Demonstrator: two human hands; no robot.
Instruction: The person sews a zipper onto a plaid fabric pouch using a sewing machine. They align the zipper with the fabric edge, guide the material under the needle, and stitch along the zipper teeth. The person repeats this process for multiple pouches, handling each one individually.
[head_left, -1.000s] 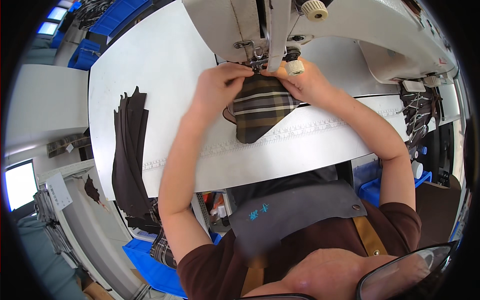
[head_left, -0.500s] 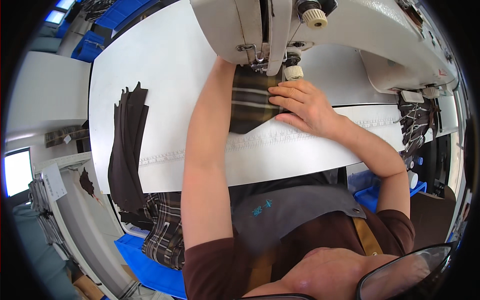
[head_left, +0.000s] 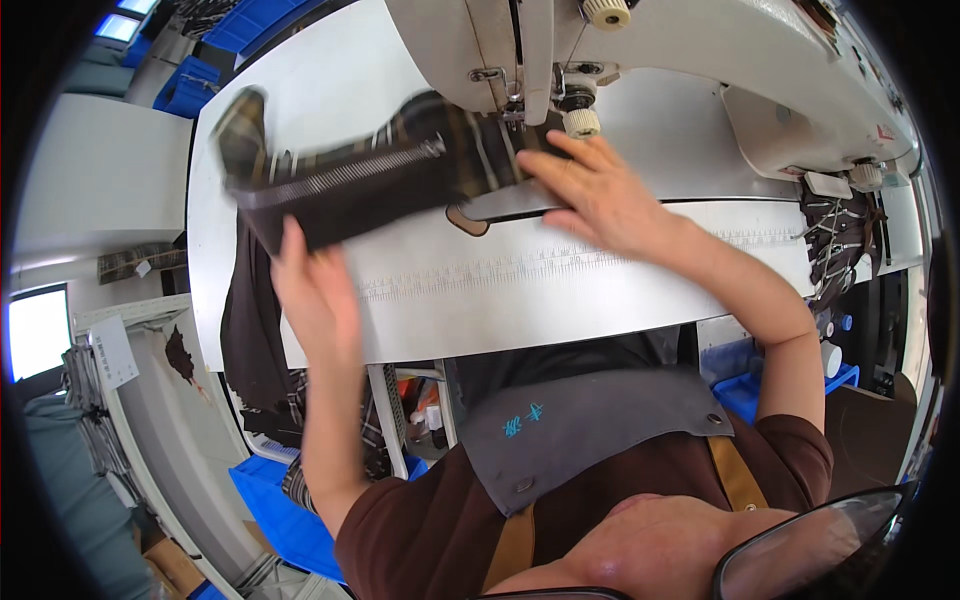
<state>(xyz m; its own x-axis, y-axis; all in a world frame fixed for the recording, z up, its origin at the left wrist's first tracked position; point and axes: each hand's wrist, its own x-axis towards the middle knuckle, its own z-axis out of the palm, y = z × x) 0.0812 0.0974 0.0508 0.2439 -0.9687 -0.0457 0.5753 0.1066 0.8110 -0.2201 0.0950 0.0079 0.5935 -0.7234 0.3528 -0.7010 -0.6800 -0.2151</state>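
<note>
A dark plaid fabric piece runs leftward from under the needle of the white sewing machine. Silvery zipper teeth cross its dark band, and the curled left end is blurred. My left hand, smeared by motion, is at the lower edge of that band, one finger overlapping it; whether it grips the cloth is unclear. Just right of the needle, my right hand has its fingers stretched and spread, the tips on the plaid cloth by the presser foot.
A stack of dark fabric strips hangs over the table's left edge. Printed ruler marks run along the white tabletop. Blue bins stand below left, beside hanging plaid cloth. Dark pieces hang at the right end.
My left hand has come from beside the machine head down and left. The plaid piece has swung out leftward, exposing its zipper. My right hand has shifted slightly up and left.
</note>
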